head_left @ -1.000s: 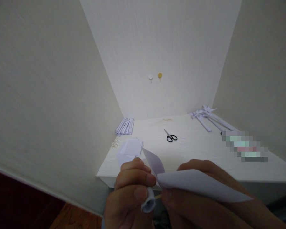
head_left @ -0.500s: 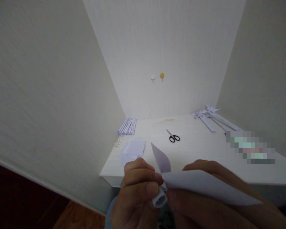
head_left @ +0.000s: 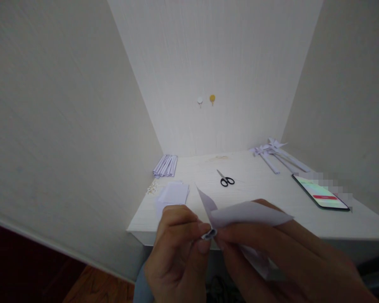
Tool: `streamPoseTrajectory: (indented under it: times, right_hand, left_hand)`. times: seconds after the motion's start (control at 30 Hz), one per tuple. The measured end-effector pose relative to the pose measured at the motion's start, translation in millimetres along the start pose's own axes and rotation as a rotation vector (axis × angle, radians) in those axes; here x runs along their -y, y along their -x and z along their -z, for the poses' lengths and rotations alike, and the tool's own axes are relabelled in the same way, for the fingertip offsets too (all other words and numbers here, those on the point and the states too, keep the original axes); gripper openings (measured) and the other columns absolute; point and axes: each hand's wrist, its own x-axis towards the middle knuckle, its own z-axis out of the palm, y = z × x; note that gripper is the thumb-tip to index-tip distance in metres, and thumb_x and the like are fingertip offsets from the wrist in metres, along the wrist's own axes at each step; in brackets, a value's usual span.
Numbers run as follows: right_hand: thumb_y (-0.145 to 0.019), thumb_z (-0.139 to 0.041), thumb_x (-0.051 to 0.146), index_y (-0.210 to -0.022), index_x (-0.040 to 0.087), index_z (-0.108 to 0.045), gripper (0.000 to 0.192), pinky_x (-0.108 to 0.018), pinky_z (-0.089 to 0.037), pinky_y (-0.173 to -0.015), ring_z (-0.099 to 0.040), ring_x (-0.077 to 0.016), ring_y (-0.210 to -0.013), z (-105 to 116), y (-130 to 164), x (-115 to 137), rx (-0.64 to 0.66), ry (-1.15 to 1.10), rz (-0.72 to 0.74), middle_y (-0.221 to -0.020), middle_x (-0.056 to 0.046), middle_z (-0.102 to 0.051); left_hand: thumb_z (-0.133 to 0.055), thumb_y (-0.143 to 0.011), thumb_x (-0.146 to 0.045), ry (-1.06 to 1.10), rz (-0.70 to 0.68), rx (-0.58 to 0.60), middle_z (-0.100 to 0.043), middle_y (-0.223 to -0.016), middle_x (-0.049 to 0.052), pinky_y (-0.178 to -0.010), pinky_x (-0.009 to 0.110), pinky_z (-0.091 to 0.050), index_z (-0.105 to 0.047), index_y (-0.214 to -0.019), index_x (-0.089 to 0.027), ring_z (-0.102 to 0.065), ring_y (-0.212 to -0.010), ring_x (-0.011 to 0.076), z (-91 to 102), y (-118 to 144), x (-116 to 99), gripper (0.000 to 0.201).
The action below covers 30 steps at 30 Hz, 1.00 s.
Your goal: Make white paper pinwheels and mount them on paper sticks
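Close to me, over the table's front edge, my left hand [head_left: 180, 252] pinches a rolled paper tube [head_left: 210, 234] between thumb and fingers, its hollow end facing me. My right hand [head_left: 271, 248] is closed on a white paper pinwheel [head_left: 249, 212] at the tube's end. One pointed blade stands up between the hands, another sweeps right across my right fingers, and more folded paper hangs below that hand. Whatever joins pinwheel and tube is hidden by my fingers.
Black-handled scissors [head_left: 226, 181] lie mid-table. On the left are a bundle of paper tubes [head_left: 166, 165], small whitish bits [head_left: 152, 188] and square paper sheets [head_left: 173, 194]. Finished-looking paper pinwheels [head_left: 267, 149] lie back right, near a phone [head_left: 322, 192]. Two hooks [head_left: 212, 98] hang on the wall.
Both hands have moved up slightly. The tube's end looks more flattened between my fingers, and the pinwheel's right blade has turned and shifted left. The view has shifted a little.
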Motion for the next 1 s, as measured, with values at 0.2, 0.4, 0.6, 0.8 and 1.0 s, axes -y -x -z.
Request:
streamPoseTrajectory:
  times: [0.2, 0.4, 0.6, 0.8, 1.0]
  right_hand:
    - [-0.089, -0.067, 0.019, -0.107, 0.031, -0.067, 0.022, -0.033, -0.065, -0.076, -0.077, -0.0227, -0.079, -1, -2, -6, 0.031, -0.011, -0.027, -0.094, -0.002, -0.080]
    - [-0.090, -0.070, 0.034, -0.140, 0.039, -0.055, 0.052, -0.040, -0.065, -0.084, -0.076, -0.0312, -0.103, 4, 14, -17, -0.055, -0.197, -0.077, -0.116, -0.005, -0.078]
    - [-0.090, -0.069, 0.028, -0.095, 0.030, -0.074, 0.007, -0.030, -0.061, -0.074, -0.075, -0.0212, -0.081, -1, 5, -25, -0.019, -0.201, -0.330, -0.090, -0.002, -0.078]
    - [-0.088, -0.071, 0.027, -0.082, 0.026, -0.075, 0.007, -0.025, -0.054, -0.063, -0.069, -0.0166, -0.070, -14, -2, -32, 0.132, -0.322, -0.402, -0.076, 0.001, -0.075]
    - [-0.095, -0.061, 0.030, -0.079, 0.023, -0.072, 0.020, -0.022, -0.048, -0.058, -0.062, -0.0139, -0.064, -12, 2, -42, 0.253, -0.315, -0.491, -0.070, 0.002, -0.070]
  left_hand:
    - [-0.070, -0.091, -0.018, -0.014, 0.063, -0.061, -0.067, -0.091, 0.004, -0.077, 0.027, -0.052, -0.075, -0.092, -0.022, -0.061, -0.088, 0.0176, -5.1, -1, 2, 0.006]
    - [-0.073, -0.090, -0.029, 0.199, 0.355, -0.174, -0.064, -0.090, 0.002, -0.071, 0.024, -0.050, -0.076, -0.089, -0.022, -0.059, -0.082, 0.0152, -7.8, -4, 11, 0.008]
    - [-0.079, -0.084, -0.035, 0.374, 0.533, -0.197, -0.063, -0.087, 0.001, -0.074, 0.027, -0.051, -0.077, -0.089, -0.022, -0.059, -0.078, 0.0154, -8.6, -4, 13, 0.014]
    - [-0.079, -0.084, -0.031, 0.320, 0.579, -0.128, -0.062, -0.088, 0.002, -0.073, 0.024, -0.050, -0.075, -0.084, -0.021, -0.058, -0.082, 0.0156, -8.3, 1, 21, 0.010]
    - [-0.079, -0.082, -0.030, 0.333, 0.664, -0.024, -0.062, -0.086, 0.000, -0.069, 0.022, -0.048, -0.074, -0.083, -0.021, -0.057, -0.079, 0.0140, -12.8, 3, 38, 0.011]
